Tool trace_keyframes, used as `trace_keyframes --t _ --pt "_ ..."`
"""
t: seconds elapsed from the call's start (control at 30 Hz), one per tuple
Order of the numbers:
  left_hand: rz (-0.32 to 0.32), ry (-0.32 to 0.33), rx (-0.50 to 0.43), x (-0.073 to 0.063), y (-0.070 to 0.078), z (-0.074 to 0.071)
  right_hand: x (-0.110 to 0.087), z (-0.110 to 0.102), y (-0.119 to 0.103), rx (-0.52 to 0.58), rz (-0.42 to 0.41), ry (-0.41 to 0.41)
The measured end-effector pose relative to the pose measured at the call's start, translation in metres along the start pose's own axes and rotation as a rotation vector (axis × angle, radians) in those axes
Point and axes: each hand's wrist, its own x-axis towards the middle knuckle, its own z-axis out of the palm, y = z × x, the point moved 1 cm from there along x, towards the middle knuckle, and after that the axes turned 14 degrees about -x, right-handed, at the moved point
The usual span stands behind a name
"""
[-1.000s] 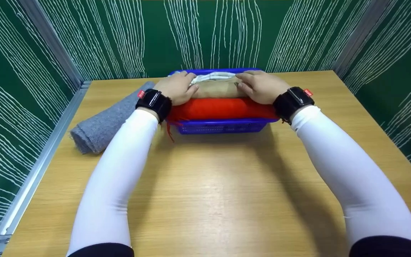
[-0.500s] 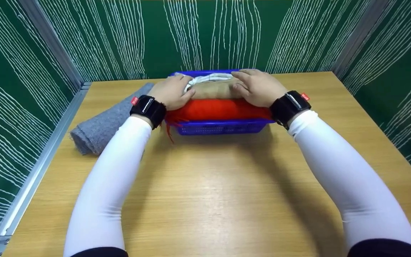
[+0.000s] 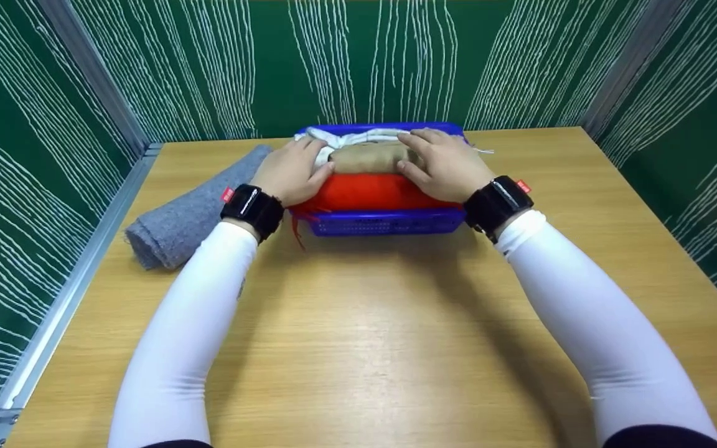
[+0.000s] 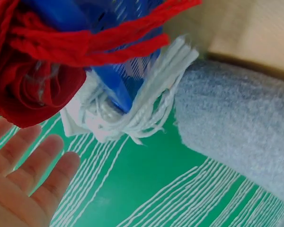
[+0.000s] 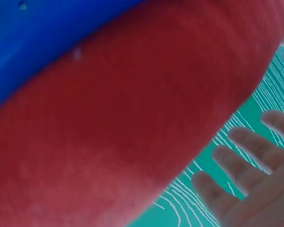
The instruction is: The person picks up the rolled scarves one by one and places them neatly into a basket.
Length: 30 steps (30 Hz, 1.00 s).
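Note:
A blue plastic basket at the far middle of the table holds rolled cloths. In front lies a red fringed scarf, rolled up; behind it are a beige roll and a white fringed scarf. My left hand lies over the left end of the rolls, its thumb tip by the beige roll. Over the right end lies my right hand, thumb beside the beige and red rolls. Straight, spread fingers show in the left wrist view; those of the right look much the same.
A grey cloth roll lies slantwise on the wooden table, left of the basket. Red and white fringe hangs over the basket's left end. Green walls with white wavy lines stand behind and at both sides, with metal posts in the corners.
Both hands have drawn a little nearer to me, the left one also leftward and the right one slightly leftward. More of the white scarf shows, and its fringe appears at the right.

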Motion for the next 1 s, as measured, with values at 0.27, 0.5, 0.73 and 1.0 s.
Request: trace_keyframes --t 0.27,0.5,0.73,1.0 --pt "0.003 0.043 -0.048 -0.014 -0.004 0.007 -0.004 0.006 -0.010 0.000 -0.013 0.044" --pt "0.008 0.072 -0.060 -0.024 -0.006 0.010 -0.006 0.009 -0.017 0.055 -0.014 0.022" --pt "0.025 0.106 -0.068 -0.034 -0.007 0.013 -0.009 0.011 -0.024 0.076 -0.033 0.025" --pt "0.032 0.117 -0.069 -0.041 -0.011 0.017 -0.013 0.013 -0.030 0.083 -0.043 0.035"
